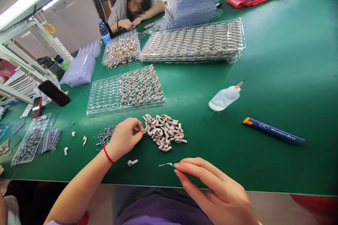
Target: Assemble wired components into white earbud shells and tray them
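Observation:
My left hand (126,135), with a red string at the wrist, is at the left edge of a pile of beige earbud shells (167,132). Its thumb and fingers pinch a small beige earbud shell (143,130), mostly hidden by the fingertips. Tweezers (167,164) with a thin curved metal tip are gripped between the thumb and fingers of my right hand (211,182), low over the front of the table. Beside the left wrist lies a heap of small dark wired parts (107,134). One white earbud (132,162) rests on the green surface between my hands.
Beyond the pile stands a clear tray (102,103) partly filled with shells. Filled trays (192,44) and a tall stack of clear trays (192,0) are farther back. Rightward lie a squeeze bottle (224,98) and a blue cutter-like tool (273,132). A person (134,3) sits opposite.

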{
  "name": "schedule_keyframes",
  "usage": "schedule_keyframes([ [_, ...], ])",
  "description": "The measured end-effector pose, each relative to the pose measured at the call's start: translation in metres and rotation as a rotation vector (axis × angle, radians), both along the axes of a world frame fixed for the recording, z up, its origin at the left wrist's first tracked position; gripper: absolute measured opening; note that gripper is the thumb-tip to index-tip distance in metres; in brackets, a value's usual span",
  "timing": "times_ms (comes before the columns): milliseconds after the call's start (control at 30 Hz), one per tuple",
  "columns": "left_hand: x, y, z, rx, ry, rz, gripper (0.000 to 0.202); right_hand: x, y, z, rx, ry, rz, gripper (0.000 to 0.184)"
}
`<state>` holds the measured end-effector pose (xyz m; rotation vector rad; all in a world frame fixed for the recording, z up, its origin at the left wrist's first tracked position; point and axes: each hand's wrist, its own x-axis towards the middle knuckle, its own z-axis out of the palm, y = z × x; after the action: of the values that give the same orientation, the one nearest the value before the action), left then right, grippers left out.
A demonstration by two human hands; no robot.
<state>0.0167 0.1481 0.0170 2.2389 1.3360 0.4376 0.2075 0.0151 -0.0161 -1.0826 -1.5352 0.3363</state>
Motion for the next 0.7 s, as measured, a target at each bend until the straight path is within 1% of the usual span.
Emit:
schedule_keyframes([
  [100,-0.006,-0.017,0.006,0.079,-0.062,0.042,0.007,0.0,-0.002,0.003,0.011,-0.001,0.0,0.022],
  [167,-0.01,-0.037,0.01,0.1,-0.186,0.062,0.004,0.001,-0.004,0.003,0.009,0.006,0.008,0.022],
  [200,-0.012,-0.049,0.01,0.078,-0.262,0.065,0.004,0.001,-0.005,0.003,0.002,0.01,0.015,0.023],
  [267,-0.015,-0.075,0.009,-0.023,-0.389,0.098,0.006,0.0,-0.008,0.003,-0.007,0.017,0.033,0.024],
  [333,-0.017,-0.098,0.004,-0.115,-0.496,0.174,0.008,-0.001,-0.011,0.003,-0.024,0.023,0.052,0.024],
  [400,-0.018,-0.116,-0.002,-0.183,-0.577,0.256,0.012,-0.004,-0.013,0.003,-0.032,0.029,0.067,0.023],
  [467,-0.019,-0.126,-0.007,-0.24,-0.627,0.314,0.014,-0.007,-0.013,0.003,-0.036,0.032,0.091,0.023],
  [533,-0.02,-0.13,-0.009,-0.277,-0.654,0.343,0.014,-0.009,-0.013,0.004,-0.024,0.033,0.122,0.024],
  [700,-0.022,-0.13,-0.007,-0.282,-0.681,0.336,0.014,-0.017,-0.009,0.007,-0.003,0.035,0.17,0.025],
])
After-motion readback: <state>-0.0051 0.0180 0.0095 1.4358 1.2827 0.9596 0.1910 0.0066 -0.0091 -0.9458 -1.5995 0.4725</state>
